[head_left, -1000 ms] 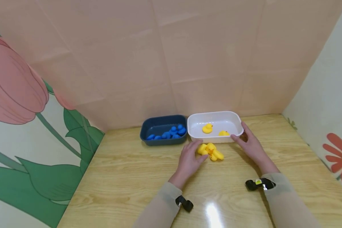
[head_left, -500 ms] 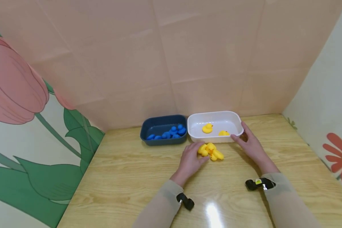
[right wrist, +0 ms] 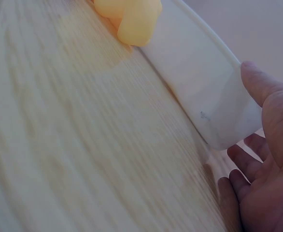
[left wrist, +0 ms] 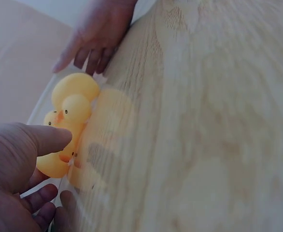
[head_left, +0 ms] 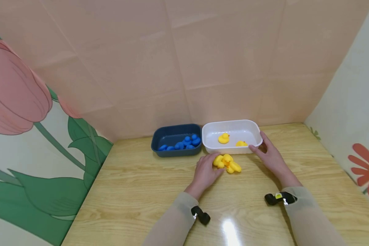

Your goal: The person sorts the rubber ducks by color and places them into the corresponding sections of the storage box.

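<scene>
Several yellow rubber ducks (head_left: 228,160) sit clustered on the table, just in front of a white tray (head_left: 232,150). My left hand (head_left: 205,171) is at the left side of this cluster, thumb and fingers spread about the nearest duck (left wrist: 54,166). Its thumb overlaps the ducks in the left wrist view, so firm contact is hard to tell. At the tray's front right corner, my right hand (head_left: 272,155) holds on, thumb at the rim and fingers around the end wall. Inside the tray lie two yellow ducks (head_left: 223,138), one partly hidden by the front wall.
A dark blue tray (head_left: 176,153) stands directly left of the white one, with several blue toy figures (head_left: 184,142) inside. Both trays sit near the back edge of the wooden table (head_left: 135,191), close to a covered wall (head_left: 141,68). Painted walls flank the table.
My left hand has shifted very slightly right about the near duck, its thumb moving a little. The right hand, both trays and their contents stay where they were.
</scene>
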Available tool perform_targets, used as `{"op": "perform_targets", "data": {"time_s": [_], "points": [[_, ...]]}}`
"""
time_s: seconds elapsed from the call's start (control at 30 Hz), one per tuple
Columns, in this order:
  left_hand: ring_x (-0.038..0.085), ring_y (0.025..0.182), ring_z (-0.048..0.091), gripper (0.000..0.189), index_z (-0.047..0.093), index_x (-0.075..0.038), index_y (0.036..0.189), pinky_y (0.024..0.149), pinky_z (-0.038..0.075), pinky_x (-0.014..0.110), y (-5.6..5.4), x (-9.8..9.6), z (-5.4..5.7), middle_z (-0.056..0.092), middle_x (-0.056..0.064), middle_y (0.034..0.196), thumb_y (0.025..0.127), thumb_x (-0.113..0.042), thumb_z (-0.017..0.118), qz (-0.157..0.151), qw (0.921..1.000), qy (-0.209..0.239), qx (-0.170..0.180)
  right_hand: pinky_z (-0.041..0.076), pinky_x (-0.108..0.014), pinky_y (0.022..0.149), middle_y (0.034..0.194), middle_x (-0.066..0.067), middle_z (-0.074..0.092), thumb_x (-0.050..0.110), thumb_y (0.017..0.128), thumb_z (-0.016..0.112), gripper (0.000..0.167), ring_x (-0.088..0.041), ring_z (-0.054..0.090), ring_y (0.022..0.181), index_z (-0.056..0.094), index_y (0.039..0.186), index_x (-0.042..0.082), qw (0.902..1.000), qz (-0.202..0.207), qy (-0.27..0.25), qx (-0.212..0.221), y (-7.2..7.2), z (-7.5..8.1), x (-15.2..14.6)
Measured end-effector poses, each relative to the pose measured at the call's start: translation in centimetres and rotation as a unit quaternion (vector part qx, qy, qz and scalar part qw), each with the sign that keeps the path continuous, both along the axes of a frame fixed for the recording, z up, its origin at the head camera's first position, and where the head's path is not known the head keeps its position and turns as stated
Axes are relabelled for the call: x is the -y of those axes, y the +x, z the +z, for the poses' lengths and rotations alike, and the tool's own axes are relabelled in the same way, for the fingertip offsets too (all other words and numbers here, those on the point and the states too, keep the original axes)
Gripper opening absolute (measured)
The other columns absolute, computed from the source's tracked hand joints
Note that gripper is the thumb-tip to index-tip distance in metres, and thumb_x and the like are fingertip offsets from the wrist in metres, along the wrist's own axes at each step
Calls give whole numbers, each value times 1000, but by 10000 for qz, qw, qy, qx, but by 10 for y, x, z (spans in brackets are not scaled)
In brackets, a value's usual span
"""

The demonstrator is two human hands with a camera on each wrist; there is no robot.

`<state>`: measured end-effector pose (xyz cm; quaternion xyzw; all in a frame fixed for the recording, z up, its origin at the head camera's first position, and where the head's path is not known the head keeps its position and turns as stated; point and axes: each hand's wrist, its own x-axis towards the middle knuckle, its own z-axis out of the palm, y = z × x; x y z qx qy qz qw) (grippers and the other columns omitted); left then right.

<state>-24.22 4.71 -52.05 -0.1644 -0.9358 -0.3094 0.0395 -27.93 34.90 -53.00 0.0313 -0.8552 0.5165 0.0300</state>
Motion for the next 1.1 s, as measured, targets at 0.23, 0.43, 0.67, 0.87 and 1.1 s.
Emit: {"op": "perform_targets", "data": {"time_s": [0.23, 0.43, 0.67, 0.87, 1.1], "points": [[22, 137, 58, 63, 63, -24, 157, 115, 46, 42, -2, -1, -1, 64, -6, 155, 99, -30, 88, 39, 10000, -60, -63, 23, -76, 124, 178, -32, 16, 57, 109, 66, 107, -58, 22, 160, -5, 178, 19, 10000, -27, 51, 56, 1, 0, 1], [23, 136, 59, 62, 63, -23, 156, 115, 46, 42, -2, -1, 0, 65, -5, 154, 99, -28, 87, 82, 9999, -67, -31, 23, -76, 124, 177, -33, 17, 56, 109, 65, 105, -59, 24, 160, -5, 178, 18, 10000, -17, 90, 23, 0, -2, 1], [21, 134, 58, 61, 63, -24, 156, 117, 45, 40, 0, 0, 3, 64, -6, 154, 100, -27, 86, 123, 9998, 53, 111, 23, -75, 125, 178, -32, 19, 57, 108, 67, 107, -57, 24, 160, -4, 178, 18, 10000, -43, 38, 33, -1, -1, 0], [20, 136, 57, 61, 61, -25, 158, 118, 45, 40, 7, 3, 11, 62, -8, 157, 102, -27, 85, 131, 9995, 223, 186, 24, -76, 124, 178, -32, 17, 55, 110, 66, 105, -58, 24, 160, -5, 178, 18, 10000, -39, 38, 51, -1, 0, 1], [22, 144, 53, 63, 59, -27, 160, 124, 42, 43, 12, 6, 23, 59, -8, 160, 102, -27, 84, 129, 9991, 340, 199, 24, -76, 124, 179, -30, 15, 59, 109, 64, 106, -58, 22, 160, -6, 178, 21, 9999, -85, 105, 103, -1, -2, 0]]}}
